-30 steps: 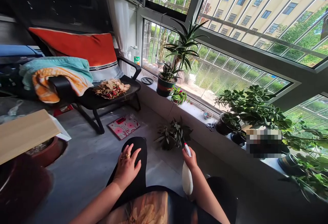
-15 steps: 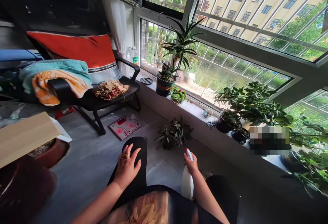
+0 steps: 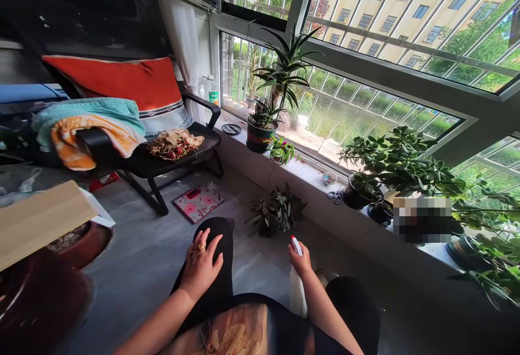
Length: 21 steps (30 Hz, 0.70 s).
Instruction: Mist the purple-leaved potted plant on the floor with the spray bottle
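My left hand (image 3: 203, 263) lies flat on my knee with its fingers spread, a gold ring on one of them; nothing is in it. In my right hand (image 3: 299, 260) is a white spray bottle (image 3: 298, 292), gripped around the neck under its head. The red nozzle tip points away from me, and the bottle's body hangs below the hand, partly behind my wrist. Just beyond the nozzle, a dark-leaved potted plant (image 3: 276, 211) stands on the floor; its pot is mostly hidden by leaves.
Along the windowsill stand a tall aloe-like plant (image 3: 280, 78), a small flowering plant (image 3: 281, 150), scissors (image 3: 335, 197) and jade plants (image 3: 406, 165). A black chair (image 3: 203, 138) holds dried flowers (image 3: 175, 143). A pink scale (image 3: 199, 202) lies on the floor; cardboard (image 3: 44, 222) covers a pot at left.
My right hand and the spray bottle have shifted slightly to the left. My left hand stays on the knee. The view has moved very slightly.
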### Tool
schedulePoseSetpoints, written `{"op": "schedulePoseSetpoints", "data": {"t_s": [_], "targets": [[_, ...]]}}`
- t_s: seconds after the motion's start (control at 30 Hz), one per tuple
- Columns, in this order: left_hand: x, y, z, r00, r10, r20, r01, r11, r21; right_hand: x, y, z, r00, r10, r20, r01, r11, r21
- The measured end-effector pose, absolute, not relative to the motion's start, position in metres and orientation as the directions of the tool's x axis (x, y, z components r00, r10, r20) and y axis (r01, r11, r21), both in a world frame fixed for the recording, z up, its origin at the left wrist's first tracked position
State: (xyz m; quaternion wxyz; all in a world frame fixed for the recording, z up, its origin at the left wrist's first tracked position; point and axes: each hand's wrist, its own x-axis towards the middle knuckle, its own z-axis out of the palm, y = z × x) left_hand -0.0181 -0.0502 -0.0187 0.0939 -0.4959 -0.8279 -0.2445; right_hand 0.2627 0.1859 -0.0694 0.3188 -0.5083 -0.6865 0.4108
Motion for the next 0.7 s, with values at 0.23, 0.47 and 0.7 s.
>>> {"op": "schedulePoseSetpoints", "data": {"t_s": [0.23, 0.47, 0.7], "targets": [[-0.017, -0.049, -0.017, -0.475, 0.779, 0.409, 0.878, 0.391, 0.275, 0.243, 0.174, -0.047, -0.477, 0.866, 0.147, 0.343, 0.337, -0.877], [0.015, -0.034, -0.01, -0.286, 0.919, 0.27, 0.886, 0.146, 0.441, 0.23, 0.165, -0.027, -0.395, 0.89, 0.227, 0.212, 0.329, -0.92], [0.069, 0.018, 0.039, -0.166, 0.966, 0.198, 0.398, -0.119, 0.91, 0.194, 0.117, 0.034, -0.473, 0.79, 0.389, 0.104, 0.489, -0.866]]}}
